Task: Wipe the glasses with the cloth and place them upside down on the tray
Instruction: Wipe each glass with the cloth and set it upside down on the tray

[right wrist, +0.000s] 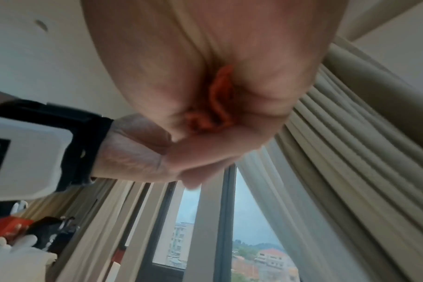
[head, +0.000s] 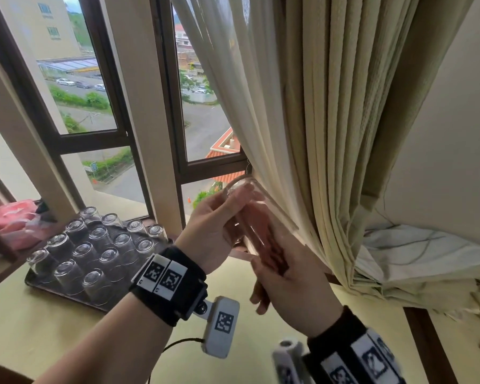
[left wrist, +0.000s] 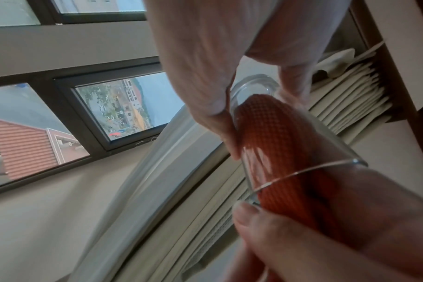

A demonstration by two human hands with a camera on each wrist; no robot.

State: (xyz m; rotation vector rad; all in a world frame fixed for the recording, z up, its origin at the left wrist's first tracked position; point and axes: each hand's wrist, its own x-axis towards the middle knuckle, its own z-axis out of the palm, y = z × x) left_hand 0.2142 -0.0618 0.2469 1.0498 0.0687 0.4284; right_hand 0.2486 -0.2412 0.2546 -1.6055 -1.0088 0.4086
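Observation:
My left hand (head: pixel 219 217) grips a clear glass (head: pixel 250 209) near its base, raised in front of the curtain with its mouth tilted down toward me. An orange-red waffle cloth (left wrist: pixel 278 137) is stuffed inside the glass (left wrist: pixel 254 91). My right hand (head: pixel 286 275) holds the cloth (head: pixel 269 245) at the glass mouth, fingers pushed in with it. In the right wrist view a fold of cloth (right wrist: pixel 217 101) shows between the curled fingers. A dark tray (head: pixel 39 281) at lower left carries several clear glasses (head: pixel 94 245) standing upside down.
A beige curtain (head: pixel 330 134) hangs right behind the raised glass. The dark-framed window (head: pixel 150 106) is beyond it. Pink packages (head: pixel 14 220) lie left of the tray. The pale yellow tabletop (head: pixel 39 328) stretches below my arms. White bedding (head: pixel 427 253) lies at the right.

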